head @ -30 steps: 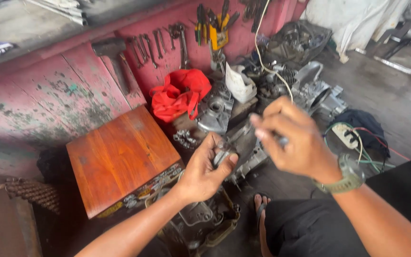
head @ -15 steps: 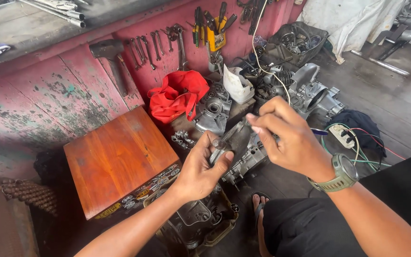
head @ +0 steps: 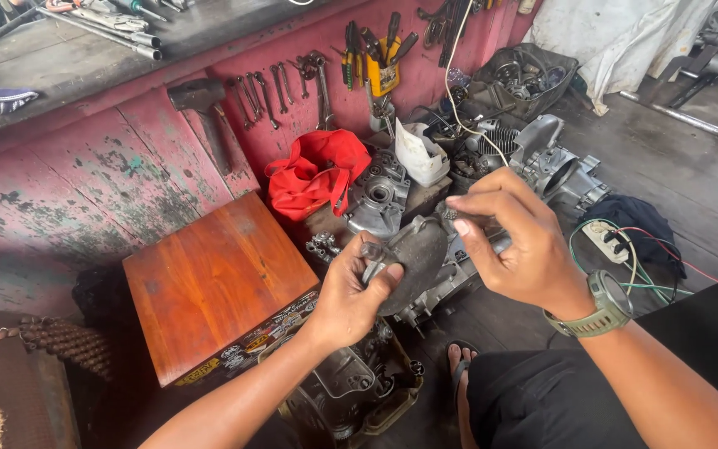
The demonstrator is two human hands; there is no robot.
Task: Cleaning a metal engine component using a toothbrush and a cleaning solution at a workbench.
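Wooden box lid (head: 213, 278) at 9 o'clock. Left hand (head: 351, 295) grips dark metal cover (head: 413, 258) at centre, above engine case (head: 450, 278). Right hand (head: 513, 241) at 3 o'clock pinches the cover's top edge. Red cloth (head: 317, 170) at 11 o'clock.

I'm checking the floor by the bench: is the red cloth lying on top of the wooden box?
No, the red cloth lies behind the wooden box, against the red wall.

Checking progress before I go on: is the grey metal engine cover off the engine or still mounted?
Off. The grey metal engine cover is lifted clear, held by the left hand and right hand.
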